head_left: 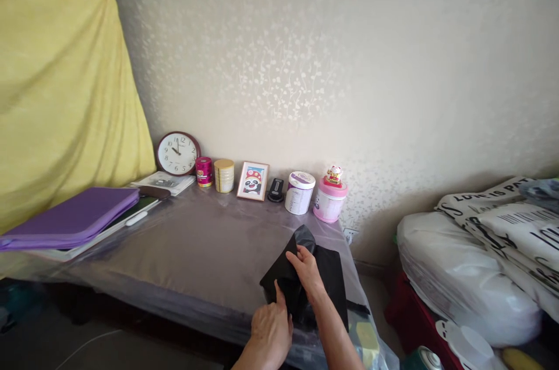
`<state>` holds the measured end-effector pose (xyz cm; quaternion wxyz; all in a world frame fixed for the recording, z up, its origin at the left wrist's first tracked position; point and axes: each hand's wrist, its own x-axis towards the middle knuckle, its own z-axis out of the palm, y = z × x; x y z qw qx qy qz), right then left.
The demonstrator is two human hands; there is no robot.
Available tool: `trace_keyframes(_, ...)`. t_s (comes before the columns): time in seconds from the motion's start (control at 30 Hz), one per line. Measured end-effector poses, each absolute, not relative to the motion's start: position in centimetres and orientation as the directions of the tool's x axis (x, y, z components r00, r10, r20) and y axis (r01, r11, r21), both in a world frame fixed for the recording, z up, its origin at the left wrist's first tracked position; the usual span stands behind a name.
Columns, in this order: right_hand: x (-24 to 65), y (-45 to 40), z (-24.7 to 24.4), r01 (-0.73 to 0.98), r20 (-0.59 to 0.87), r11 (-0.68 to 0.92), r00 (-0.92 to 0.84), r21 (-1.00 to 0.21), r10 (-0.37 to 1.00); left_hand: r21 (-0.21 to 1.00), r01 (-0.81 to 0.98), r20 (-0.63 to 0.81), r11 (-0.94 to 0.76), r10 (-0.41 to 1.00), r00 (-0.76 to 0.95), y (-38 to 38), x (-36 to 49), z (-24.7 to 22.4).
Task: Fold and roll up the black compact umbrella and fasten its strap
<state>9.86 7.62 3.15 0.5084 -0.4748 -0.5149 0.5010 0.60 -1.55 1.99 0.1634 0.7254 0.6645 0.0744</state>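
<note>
Fingers of the right hand curl over the upper fold of a black plastic bag, pinching it; fingers of the left hand close on the same bag's lower left edge, thumb raised against it.

Table: long, covered in clear plastic sheeting, set against a pale patterned wall.
Yellow curtain: hangs behind the table's left end.
Black plastic bag: lies at the table's near right corner, partly folded, one glossy fold lifted.
Purple case: flat, at the left edge, stacked on papers.
Wall clock: round, dark-rimmed, leaning at the far left corner.
Far edge, left to right: red tin, cream tin, framed panda picture, small black device, white canister, pink jar topped with a small cat figurine.
Bagged bedding: white bundles with black lettering, well apart from the table on the right.
</note>
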Motion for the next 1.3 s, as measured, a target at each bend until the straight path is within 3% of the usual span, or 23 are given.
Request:
trace_keyframes(0.2, 10.5, 8.1, 2.2, 0.428, 0.136, 0.107, 0.038, -0.898, 0.990, 0.340, 0.937, -0.125, -0.077, 0.984, 0.126, -2.0, -0.2, 2.6)
trace_keyframes(0.3, 10.4, 7.9, 2.6, 0.568, 0.150, 0.102, 0.039, -0.817, 0.988, 0.322, 0.941, -0.074, -0.102, 0.988, 0.132, -2.7, -0.9, 2.8)
trace_keyframes(0.47, 9.9, 7.5, 3.7, 0.534, 0.121, 0.176, -0.137, -0.827, 0.983, 0.299, 0.920, 0.182, -0.253, 0.962, 0.205, -2.8, -1.3, 3.1)
trace_keyframes(0.6, 9.9, 7.2, 3.7, 0.527, 0.147, 0.232, -0.199, -0.818, 0.969, 0.365, 0.836, 0.260, -0.410, 0.907, 0.332, -1.9, -1.0, 2.0)
trace_keyframes(0.83, 11.2, 6.0, 2.3, 0.568, 0.424, 0.540, -0.337, -0.621, 0.841, 0.369, 0.826, 0.195, -0.425, 0.905, 0.378, -0.7, -0.7, -0.9)
trace_keyframes(0.93, 11.9, 6.7, 2.0, 0.595, 0.474, 0.619, -0.406, -0.512, 0.782, 0.347, 0.829, 0.189, -0.437, 0.899, 0.395, -0.7, -0.7, -1.3)
trace_keyframes(1.1, 13.0, 9.5, 1.4, 0.674, 0.486, 0.638, -0.443, -0.374, 0.753, 0.312, 0.849, 0.195, -0.428, 0.903, 0.383, -0.4, -0.6, -2.2)
trace_keyframes(1.3, 13.3, 12.5, 1.8, 0.762, 0.427, 0.586, -0.449, -0.277, 0.785, 0.352, 0.856, 0.099, -0.379, 0.924, 0.369, 0.0, -0.5, -2.0)
